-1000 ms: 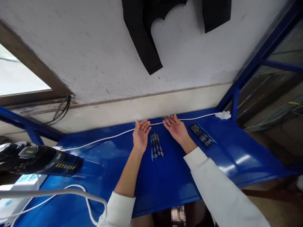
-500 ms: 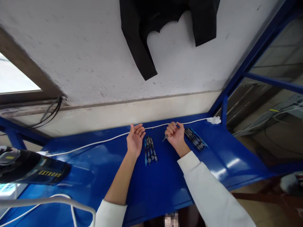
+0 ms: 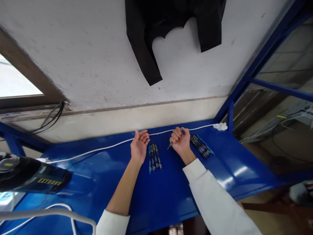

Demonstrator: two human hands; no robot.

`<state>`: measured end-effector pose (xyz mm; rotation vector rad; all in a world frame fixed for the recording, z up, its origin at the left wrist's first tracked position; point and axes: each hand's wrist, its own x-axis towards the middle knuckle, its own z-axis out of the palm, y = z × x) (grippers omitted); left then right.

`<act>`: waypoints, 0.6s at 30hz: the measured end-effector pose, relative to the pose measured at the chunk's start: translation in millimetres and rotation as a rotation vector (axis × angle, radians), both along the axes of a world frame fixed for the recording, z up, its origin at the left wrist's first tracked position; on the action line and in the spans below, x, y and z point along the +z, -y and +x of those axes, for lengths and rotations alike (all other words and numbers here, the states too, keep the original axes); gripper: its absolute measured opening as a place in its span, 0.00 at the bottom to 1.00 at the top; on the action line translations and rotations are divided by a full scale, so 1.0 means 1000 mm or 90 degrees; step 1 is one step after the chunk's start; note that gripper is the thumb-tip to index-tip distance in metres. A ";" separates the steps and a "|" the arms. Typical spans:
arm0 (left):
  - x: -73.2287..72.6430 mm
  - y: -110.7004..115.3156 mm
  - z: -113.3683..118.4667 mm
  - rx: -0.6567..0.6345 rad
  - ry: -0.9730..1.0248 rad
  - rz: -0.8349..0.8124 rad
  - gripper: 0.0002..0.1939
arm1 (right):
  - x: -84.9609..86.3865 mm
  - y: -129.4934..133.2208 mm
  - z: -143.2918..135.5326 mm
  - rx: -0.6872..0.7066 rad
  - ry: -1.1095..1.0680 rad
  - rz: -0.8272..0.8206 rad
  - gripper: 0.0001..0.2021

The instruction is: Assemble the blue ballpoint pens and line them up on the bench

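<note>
My right hand [image 3: 180, 141] is closed in a fist around a pen [image 3: 170, 145], whose tip sticks out to the left. My left hand [image 3: 138, 146] rests palm up on the blue table [image 3: 97, 169], fingers loosely curled, holding nothing. Between the two hands lies a small row of dark pens with blue ends [image 3: 153, 156]. A second bunch of pens [image 3: 201, 145] lies just right of my right hand.
A white cable [image 3: 97, 149] runs along the table's back edge to a crumpled white tissue [image 3: 220, 126]. A black device with yellow lettering [image 3: 31, 178] sits at the left. A black garment [image 3: 156, 29] hangs on the wall. Blue frame posts stand at the right.
My right hand went from open, palm up, to a fist closed on a pen. The left hand curled slightly. The view shifted a little.
</note>
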<state>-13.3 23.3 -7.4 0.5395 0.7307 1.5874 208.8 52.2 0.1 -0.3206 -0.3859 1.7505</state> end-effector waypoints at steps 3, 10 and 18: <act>0.000 0.000 0.000 -0.003 -0.006 0.000 0.24 | 0.004 0.000 -0.004 -0.006 0.042 0.001 0.21; 0.001 0.001 0.003 0.009 -0.026 0.015 0.22 | 0.005 0.000 -0.018 -0.091 0.169 0.007 0.17; -0.004 0.002 0.012 0.057 -0.200 0.029 0.24 | -0.005 0.060 -0.012 -0.191 0.594 0.209 0.31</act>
